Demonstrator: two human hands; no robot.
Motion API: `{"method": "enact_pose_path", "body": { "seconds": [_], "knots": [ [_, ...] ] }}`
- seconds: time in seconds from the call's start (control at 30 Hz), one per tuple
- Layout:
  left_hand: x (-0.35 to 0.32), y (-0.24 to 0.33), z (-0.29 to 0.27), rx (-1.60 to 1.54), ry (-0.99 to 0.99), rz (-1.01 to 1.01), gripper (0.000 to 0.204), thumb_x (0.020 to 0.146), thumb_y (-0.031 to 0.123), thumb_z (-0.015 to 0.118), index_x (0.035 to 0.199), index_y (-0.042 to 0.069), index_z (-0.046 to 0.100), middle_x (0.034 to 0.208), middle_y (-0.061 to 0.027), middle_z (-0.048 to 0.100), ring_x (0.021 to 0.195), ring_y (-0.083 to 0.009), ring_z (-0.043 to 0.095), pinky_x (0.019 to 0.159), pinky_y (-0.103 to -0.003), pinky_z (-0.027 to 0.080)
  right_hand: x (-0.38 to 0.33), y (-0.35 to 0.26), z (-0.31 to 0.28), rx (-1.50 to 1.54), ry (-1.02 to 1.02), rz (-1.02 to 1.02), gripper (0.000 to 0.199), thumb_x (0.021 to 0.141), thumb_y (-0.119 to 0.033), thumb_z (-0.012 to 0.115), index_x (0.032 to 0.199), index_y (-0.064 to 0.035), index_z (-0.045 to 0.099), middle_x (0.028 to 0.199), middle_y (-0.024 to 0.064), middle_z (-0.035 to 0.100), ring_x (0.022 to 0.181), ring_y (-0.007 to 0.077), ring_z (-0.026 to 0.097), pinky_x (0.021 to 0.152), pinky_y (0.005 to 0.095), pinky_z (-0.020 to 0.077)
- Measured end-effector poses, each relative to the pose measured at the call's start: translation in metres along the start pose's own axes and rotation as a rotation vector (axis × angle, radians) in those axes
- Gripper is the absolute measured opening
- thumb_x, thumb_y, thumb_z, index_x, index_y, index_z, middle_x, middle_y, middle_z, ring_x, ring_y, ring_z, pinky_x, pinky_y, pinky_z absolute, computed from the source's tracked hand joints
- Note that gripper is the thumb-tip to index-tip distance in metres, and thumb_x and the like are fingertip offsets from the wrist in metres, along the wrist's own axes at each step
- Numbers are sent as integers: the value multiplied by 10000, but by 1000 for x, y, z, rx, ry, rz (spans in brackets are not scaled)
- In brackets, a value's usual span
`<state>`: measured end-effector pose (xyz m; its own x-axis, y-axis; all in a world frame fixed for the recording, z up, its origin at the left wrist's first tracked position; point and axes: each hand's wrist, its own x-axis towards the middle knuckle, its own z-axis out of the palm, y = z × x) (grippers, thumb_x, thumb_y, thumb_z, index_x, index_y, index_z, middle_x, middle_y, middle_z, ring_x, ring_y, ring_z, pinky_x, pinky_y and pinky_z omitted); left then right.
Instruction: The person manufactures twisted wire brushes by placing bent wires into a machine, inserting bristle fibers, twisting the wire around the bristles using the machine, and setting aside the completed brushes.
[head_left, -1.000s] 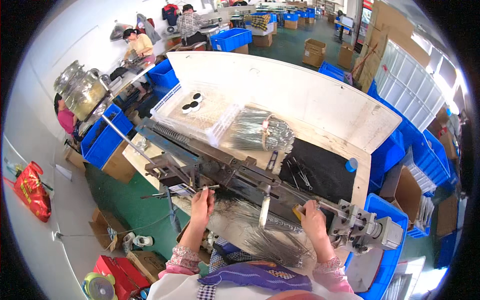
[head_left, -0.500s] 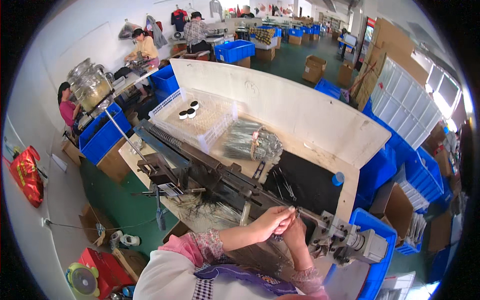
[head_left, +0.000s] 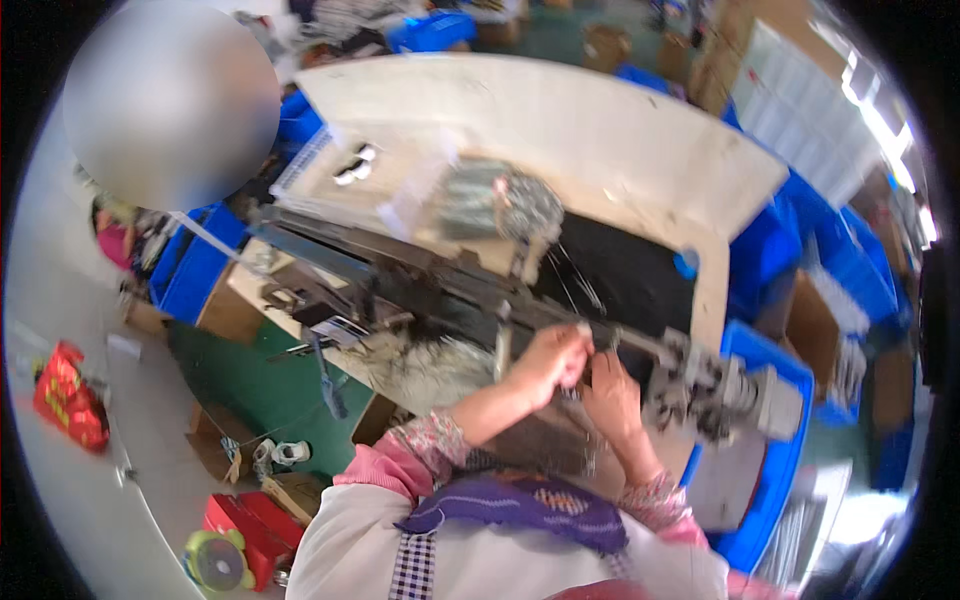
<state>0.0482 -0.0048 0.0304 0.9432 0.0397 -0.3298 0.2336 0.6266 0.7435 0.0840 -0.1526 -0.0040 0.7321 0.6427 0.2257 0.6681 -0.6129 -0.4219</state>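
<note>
My left hand (head_left: 553,364) is closed in a pinch at the near edge of a long dark metal bench machine (head_left: 430,275). Close beside it, my right hand (head_left: 612,392) is bent with its fingers pinched too. Whatever sits between the fingertips is too small and blurred to make out. Just beyond the hands lies a black mat (head_left: 630,275) with a few thin metal rods (head_left: 578,280) on it. A grey clamp-like head (head_left: 715,385) forms the machine's right end, next to my right hand. Fine wire-like strands (head_left: 435,370) lie beneath the machine, left of my hands.
A bundle of thin metal rods (head_left: 500,203) lies behind the machine, beside a white plastic crate (head_left: 375,190) with black-and-white round pieces. A pale board (head_left: 540,110) edges the table's far side. Blue bins (head_left: 800,400) stand at right. A small blue cap (head_left: 686,263) sits on the mat.
The view has tilted downward and blurred, so the far room has mostly left the picture. Both hands stay close together by the machine, with a slight gap now between them.
</note>
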Motion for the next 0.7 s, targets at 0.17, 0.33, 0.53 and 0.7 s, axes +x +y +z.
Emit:
{"method": "enact_pose_path", "body": {
  "seconds": [0.17,0.33,0.53,0.7],
  "knots": [
    [-2,14,0,-71,51,93,270,975,290,534,826,66,557,569,59,372,449,-54,322,414,-219,254,-30,-20,-55,6,9,-127,193,681,-21,618,824,-19,488,821,146,554,740,351,591,611,437,489],
    [1,0,-10,16,184,305,283,989,301,516,833,68,550,571,54,370,459,-46,318,414,-215,260,1,-31,-124,128,70,-159,246,661,30,614,900,-25,587,848,148,629,793,324,636,675,381,512],
    [-4,0,-6,43,148,260,266,999,256,495,839,57,573,541,39,386,448,-52,305,419,-226,246,118,-3,-73,34,32,-263,200,786,-38,597,982,-40,637,842,161,647,805,345,640,691,402,512],
    [-8,4,-10,14,143,259,259,996,242,498,841,49,577,528,31,386,437,-64,300,419,-230,238,124,-21,-76,609,-556,23,234,832,-53,574,1031,40,653,729,107,666,612,155,632,597,287,522]
  ]
}}
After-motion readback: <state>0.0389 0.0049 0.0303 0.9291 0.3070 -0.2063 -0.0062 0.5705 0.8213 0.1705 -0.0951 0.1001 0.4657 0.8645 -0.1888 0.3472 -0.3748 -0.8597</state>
